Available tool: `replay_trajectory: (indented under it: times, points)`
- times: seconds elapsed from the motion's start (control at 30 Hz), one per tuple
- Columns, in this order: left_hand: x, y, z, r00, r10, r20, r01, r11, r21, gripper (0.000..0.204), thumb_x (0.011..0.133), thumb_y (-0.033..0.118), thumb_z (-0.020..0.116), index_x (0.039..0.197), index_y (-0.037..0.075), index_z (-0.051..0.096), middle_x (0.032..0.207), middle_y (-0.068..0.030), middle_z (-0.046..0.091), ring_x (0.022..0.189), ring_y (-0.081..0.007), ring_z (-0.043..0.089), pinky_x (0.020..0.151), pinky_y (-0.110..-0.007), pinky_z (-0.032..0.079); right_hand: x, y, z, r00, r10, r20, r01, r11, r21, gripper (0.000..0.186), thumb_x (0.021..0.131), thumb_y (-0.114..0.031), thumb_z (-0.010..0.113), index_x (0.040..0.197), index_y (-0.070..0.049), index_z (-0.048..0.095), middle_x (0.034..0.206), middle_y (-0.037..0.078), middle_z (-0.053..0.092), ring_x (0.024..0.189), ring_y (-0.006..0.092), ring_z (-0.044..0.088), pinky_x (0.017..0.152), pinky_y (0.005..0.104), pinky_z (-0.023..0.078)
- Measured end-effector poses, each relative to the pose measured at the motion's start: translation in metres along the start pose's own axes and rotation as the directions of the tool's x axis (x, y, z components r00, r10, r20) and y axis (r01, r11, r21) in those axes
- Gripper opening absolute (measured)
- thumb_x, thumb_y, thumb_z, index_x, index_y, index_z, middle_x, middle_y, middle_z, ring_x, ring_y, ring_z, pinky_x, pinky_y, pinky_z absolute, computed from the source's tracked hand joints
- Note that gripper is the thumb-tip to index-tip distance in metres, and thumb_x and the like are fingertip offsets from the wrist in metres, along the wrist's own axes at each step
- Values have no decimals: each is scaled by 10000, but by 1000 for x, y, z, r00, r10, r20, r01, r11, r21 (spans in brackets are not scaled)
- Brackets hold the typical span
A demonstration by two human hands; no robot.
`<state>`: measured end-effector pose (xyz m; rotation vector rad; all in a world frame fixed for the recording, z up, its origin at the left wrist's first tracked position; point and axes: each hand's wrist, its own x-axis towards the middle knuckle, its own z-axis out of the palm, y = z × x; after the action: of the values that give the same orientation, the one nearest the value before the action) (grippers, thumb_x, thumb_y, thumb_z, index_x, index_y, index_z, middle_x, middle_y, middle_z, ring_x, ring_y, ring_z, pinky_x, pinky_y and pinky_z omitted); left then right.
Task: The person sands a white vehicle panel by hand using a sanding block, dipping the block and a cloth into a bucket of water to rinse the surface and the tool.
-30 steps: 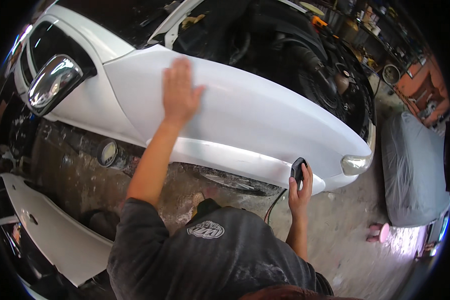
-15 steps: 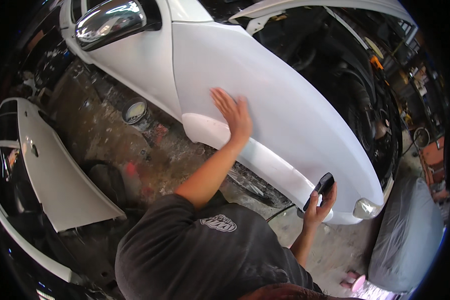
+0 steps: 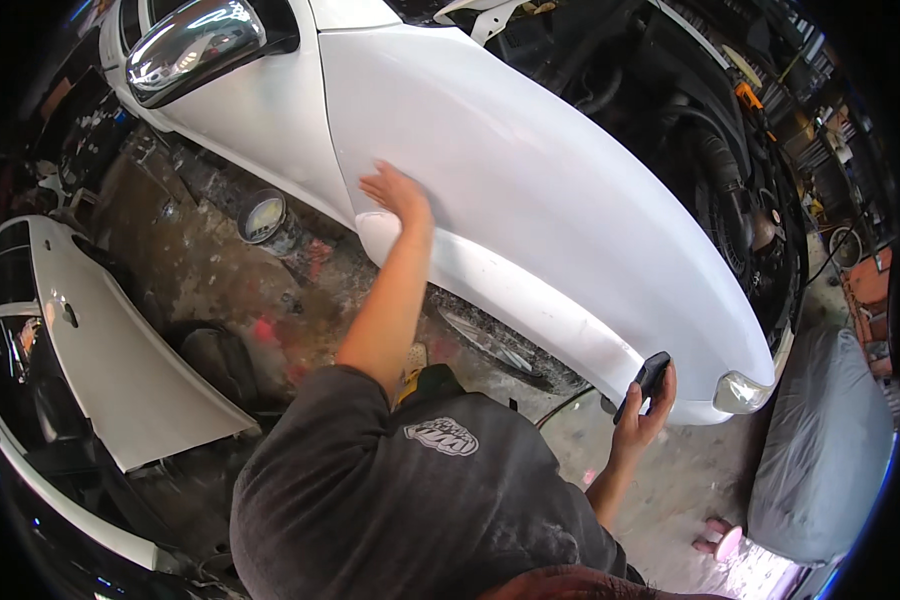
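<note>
The white front fender (image 3: 530, 170) of a car lies across the view, its wheel arch edge (image 3: 530, 290) curving along the near side. My left hand (image 3: 398, 192) is open and flat on the fender near the door seam, fingers stretched out. In my right hand (image 3: 642, 420), beside the front end of the fender, I grip a hand-sized black block (image 3: 653, 374). It is held up at a tilt next to the arch edge. My fingers cover its lower part.
A chrome side mirror (image 3: 195, 50) juts out at upper left. Beyond the fender lies the open engine bay (image 3: 660, 120). A paint bucket (image 3: 263, 218) stands on the stained floor. Another pale car (image 3: 120, 340) is at left. Plastic sheeting (image 3: 825, 440) covers something at right.
My left hand has slid left over the fender toward the door seam. My right hand keeps its hold on the black block. The whole view has shifted slightly.
</note>
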<state>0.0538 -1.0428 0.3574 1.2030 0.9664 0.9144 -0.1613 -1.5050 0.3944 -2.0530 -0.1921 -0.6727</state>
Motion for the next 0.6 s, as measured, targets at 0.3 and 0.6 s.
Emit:
replay_trajectory:
  times: [0.3, 0.6]
  points:
    - [-218, 34, -50, 593, -46, 804, 116, 993, -29, 889, 1048, 520, 497, 1629, 19, 48, 1697, -186, -136, 1573, -287, -95, 1264, -413, 38, 38, -44, 68, 936, -231, 266, 204, 971, 125, 606, 900, -12, 669, 1472, -7, 467, 1573, 204, 406, 1434, 329, 438, 1155, 424, 389]
    - [-188, 43, -149, 207, -44, 977, 331, 943, -28, 526, 1105, 305, 422, 1549, 25, 384, 1536, -98, 443, 1340, -186, 482, 1112, -344, 400, 16, -85, 125, 874, -268, 405, 143, 939, 311, 618, 841, -57, 750, 1418, -9, 534, 1460, 230, 530, 1322, 394, 538, 1072, 452, 467]
